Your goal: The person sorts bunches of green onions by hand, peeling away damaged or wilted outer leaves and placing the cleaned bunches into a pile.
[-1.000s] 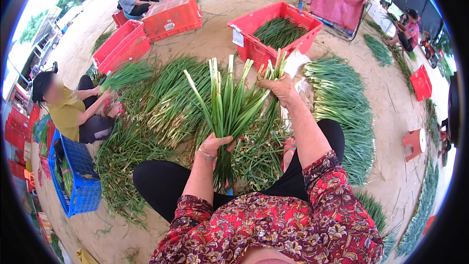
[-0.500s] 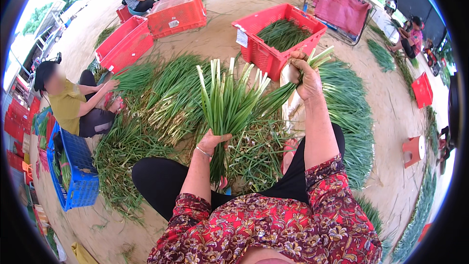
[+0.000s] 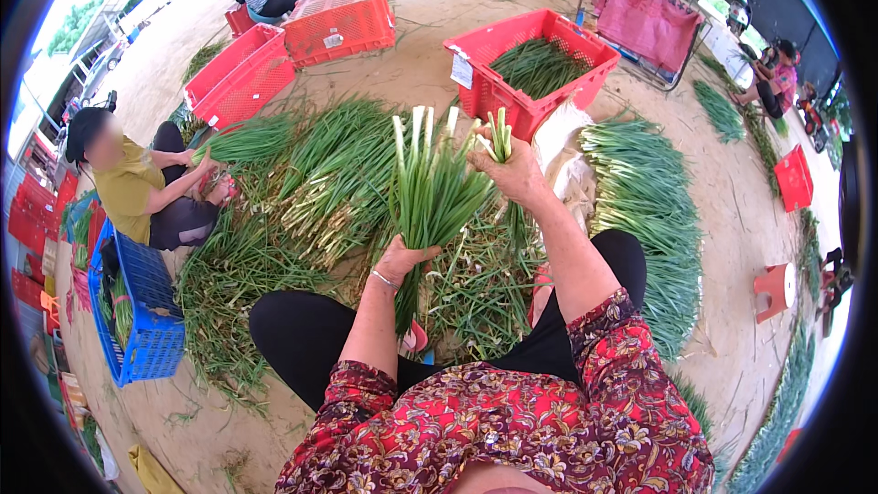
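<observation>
My left hand [image 3: 402, 261] is closed around a thick bunch of chives [image 3: 434, 192], pale stalk ends up and green leaves hanging below the fist. Just right of it, my right hand [image 3: 514, 172] grips a smaller bunch of chives [image 3: 497, 137], its pale ends poking up above the fingers. The two bunches are close together at their upper parts; whether they touch I cannot tell. Beneath my hands lies a loose litter of green leaves [image 3: 480, 297] between my legs. A neat pile of chives [image 3: 640, 220] lies to the right, and a rougher heap [image 3: 338, 169] to the left.
A red crate [image 3: 530, 110] holding chives stands ahead, with white sacking [image 3: 560, 151] beside it. More red crates [image 3: 240, 73] are at the far left. A blue crate [image 3: 151, 329] stands near left, by a seated person [image 3: 137, 183] handling chives. A red stool [image 3: 776, 293] is at right.
My right hand has come left and down with its small bunch, from out by the red crate to beside the left-hand bunch. My left hand has hardly moved.
</observation>
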`<state>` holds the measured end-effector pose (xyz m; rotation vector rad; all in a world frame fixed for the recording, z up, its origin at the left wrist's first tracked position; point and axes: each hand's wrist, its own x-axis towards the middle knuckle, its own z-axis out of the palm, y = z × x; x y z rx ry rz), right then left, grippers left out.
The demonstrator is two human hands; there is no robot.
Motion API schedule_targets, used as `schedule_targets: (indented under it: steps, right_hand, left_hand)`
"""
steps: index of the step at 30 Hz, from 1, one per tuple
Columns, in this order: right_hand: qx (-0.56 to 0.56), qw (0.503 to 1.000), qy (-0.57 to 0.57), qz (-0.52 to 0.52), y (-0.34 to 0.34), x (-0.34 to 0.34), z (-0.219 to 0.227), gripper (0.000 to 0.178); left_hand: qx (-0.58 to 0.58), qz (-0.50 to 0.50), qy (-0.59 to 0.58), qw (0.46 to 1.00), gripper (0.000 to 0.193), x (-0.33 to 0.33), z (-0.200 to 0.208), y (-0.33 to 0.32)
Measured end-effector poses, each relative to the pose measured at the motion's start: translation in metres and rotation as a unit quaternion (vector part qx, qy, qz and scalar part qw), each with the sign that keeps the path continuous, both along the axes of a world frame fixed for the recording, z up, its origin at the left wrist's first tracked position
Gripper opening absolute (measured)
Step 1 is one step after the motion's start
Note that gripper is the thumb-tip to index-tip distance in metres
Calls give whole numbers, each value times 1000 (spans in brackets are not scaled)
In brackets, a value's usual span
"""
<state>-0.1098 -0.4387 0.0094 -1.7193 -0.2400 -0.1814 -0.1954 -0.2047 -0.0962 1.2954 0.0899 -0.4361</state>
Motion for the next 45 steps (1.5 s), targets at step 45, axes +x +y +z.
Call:
schedule_targets:
  steps: [45]
  right_hand:
    - [-100, 987, 112, 62, -6, -26, 29, 14]
  left_hand:
    - [-88, 18, -19, 996, 26, -1, -3, -14]
